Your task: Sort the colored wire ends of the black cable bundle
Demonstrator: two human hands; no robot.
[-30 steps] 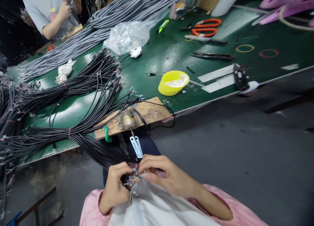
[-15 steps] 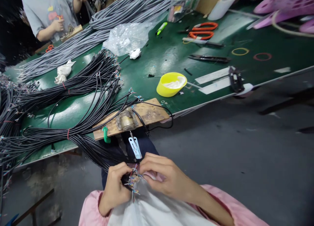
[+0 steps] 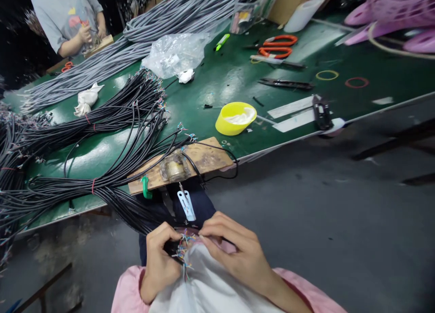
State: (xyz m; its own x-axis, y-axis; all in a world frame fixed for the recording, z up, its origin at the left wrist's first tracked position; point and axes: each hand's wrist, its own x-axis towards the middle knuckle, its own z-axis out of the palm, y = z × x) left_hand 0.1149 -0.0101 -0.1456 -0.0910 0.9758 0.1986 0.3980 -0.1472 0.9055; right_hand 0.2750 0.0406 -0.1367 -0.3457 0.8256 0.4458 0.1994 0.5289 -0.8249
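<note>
My left hand grips the end of a bundle of black cables that hangs from the green table down to my lap. Thin coloured wire ends stick out of the bundle between my hands. My right hand pinches at those wire ends with fingertips. Both hands rest over white cloth on my lap, with pink sleeves at the wrists. Just above my hands a wooden board with a metal fixture is clamped at the table edge.
Black cable bundles and grey cables cover the table's left. A yellow bowl, plastic bag, orange scissors, pliers and rubber bands lie to the right. A person in a grey shirt works at the far left corner.
My hands stay on the wire ends and have shifted slightly lower in view, fingers working. The person at the far corner has moved their hands.
</note>
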